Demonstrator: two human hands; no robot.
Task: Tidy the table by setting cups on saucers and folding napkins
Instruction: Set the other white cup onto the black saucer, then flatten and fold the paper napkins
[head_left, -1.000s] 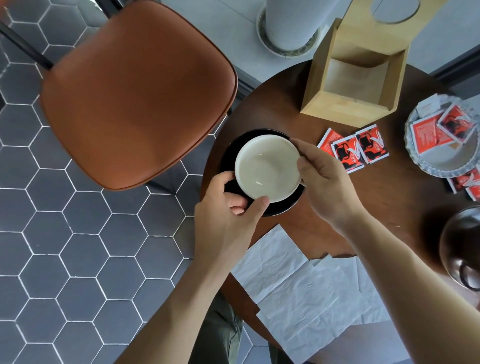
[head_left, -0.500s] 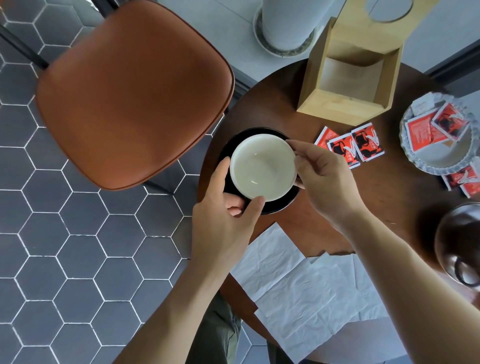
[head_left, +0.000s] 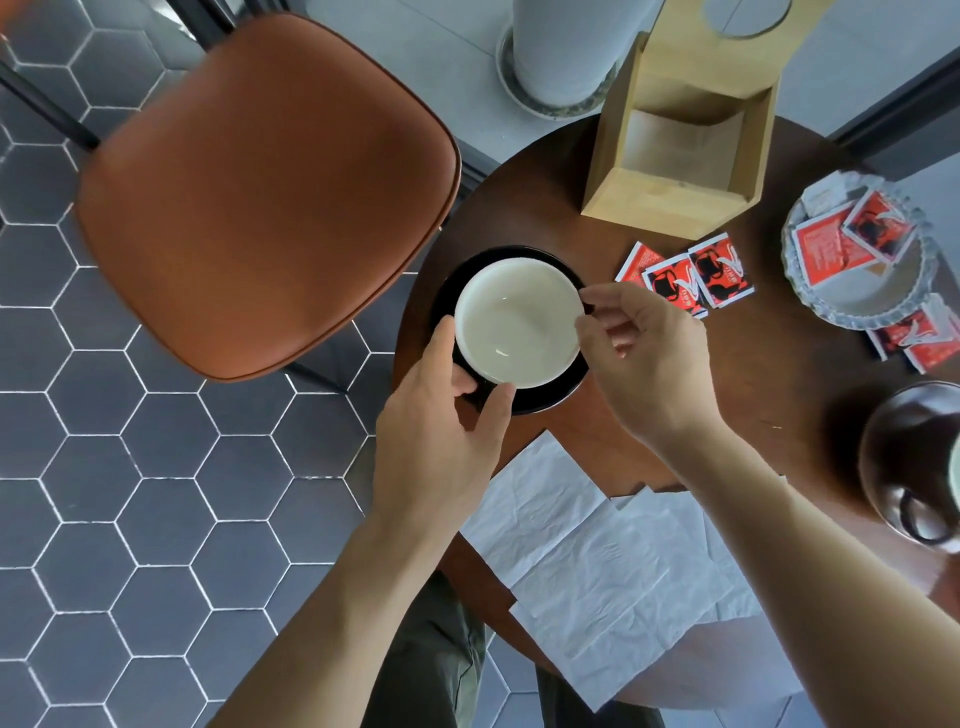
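**Cup on its saucer, napkins not yet folded**

Head view: you have the white cup (head_left: 518, 322) sitting inside the rim of the black saucer (head_left: 545, 400), near the left edge of the round wooden table (head_left: 623, 426). Your left hand (head_left: 441, 441) wraps the near side of the cup, thumb against the near rim and index finger curled along the left wall, so it holds the cup. Your right hand (head_left: 649, 358) is at the far-right rim, thumb and forefinger close together right at the edge; whether they pinch the rim or a handle beneath, or only touch it, cannot be told from here.

By the look of it, the cup-on-saucer step for this cup is at its end: what remains is a small centring or turning of the cup. A second, dark cup (head_left: 914, 462) stands at the right edge of the table with no saucer visible under it.

The white napkins (head_left: 597, 571) lie unfolded and overlapping at the near edge, partly hanging past it. The next move calls for letting go of the cup gently so the saucer does not slide, then drawing one napkin flat onto the table before you fold it.
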